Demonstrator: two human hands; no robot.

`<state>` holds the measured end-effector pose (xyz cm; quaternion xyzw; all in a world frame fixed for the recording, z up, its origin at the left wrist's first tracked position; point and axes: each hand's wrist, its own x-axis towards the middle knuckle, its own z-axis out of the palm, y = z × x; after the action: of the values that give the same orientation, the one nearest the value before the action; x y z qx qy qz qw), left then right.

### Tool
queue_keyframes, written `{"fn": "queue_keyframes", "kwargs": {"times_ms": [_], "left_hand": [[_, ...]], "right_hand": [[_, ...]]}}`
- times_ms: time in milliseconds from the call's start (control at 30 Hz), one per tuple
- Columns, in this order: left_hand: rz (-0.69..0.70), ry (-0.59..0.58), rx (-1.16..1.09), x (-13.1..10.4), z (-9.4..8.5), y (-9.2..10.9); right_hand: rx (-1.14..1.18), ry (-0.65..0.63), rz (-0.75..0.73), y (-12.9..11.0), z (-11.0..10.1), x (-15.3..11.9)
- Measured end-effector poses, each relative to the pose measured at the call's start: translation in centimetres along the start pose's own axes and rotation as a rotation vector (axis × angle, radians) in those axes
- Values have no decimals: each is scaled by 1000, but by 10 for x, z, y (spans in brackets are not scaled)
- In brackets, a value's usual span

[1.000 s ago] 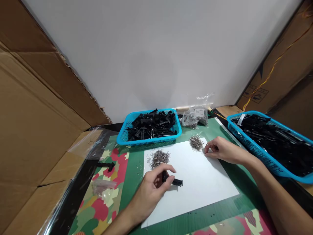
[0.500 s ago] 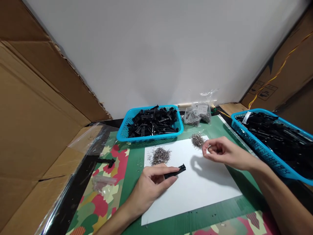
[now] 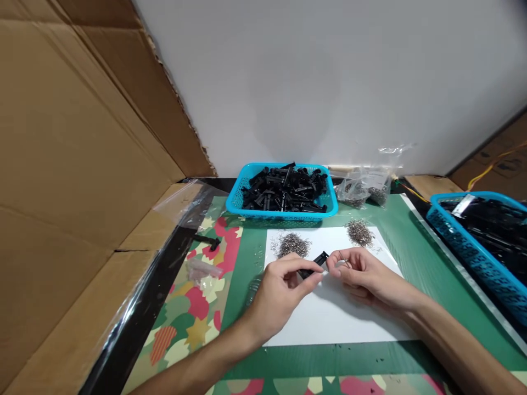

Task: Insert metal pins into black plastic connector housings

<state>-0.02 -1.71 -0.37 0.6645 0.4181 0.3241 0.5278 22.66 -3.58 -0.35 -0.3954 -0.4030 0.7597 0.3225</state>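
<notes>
I have the black part (image 3: 318,263) up in front of me, over the white sheet (image 3: 313,323) on the counter (image 3: 249,241). My left hand (image 3: 280,293) holds it, thumb and index closed on its sides, while my right hand (image 3: 362,274) sits right beside the part's far end, thumb and index drawn into a pinch. What seems to be a small metal piece (image 3: 347,264) glints between those fingers, though it is too small for me to make out its shape.

For close work like this, I judge it best to let the left hand act as the fixed clamp and leave the fine motion to the right. The left grip should be firm but well back, so the working end stays exposed, and the right wrist low and steady. Pressing along the part seems safer than across it, since a sideways push could roll it in the pinch.

The part's long axis runs slantwise: its near end is hidden behind my left fingers, and its far end points away from me and to the right, toward my right fingertips. Whether it also tips up off the sheet, I cannot tell.
</notes>
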Motion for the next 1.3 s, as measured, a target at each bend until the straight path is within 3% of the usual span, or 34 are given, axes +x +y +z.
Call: {"fn": "queue_keyframes", "kwargs": {"times_ms": [100, 267, 500, 633, 867, 1000, 1300], "left_hand": [[0, -9, 51, -2, 2, -3], [9, -25, 138, -3, 2, -2], [-2, -41, 202, -2, 3, -2], [32, -97, 281, -3, 1, -2], [64, -182, 397, -5, 0, -6], [82, -147, 423, -6, 2, -12], [170, -190, 408, -6, 2, -14]], "right_hand": [[-74, 2, 3, 3, 4, 1], [-322, 136, -84, 5, 8, 4], [-540, 212, -166, 2, 11, 1], [-600, 215, -167, -2, 3, -1], [-650, 459, -104, -5, -20, 2], [-733, 461, -117, -4, -18, 4], [-819, 448, -134, -4, -12, 4]]}}
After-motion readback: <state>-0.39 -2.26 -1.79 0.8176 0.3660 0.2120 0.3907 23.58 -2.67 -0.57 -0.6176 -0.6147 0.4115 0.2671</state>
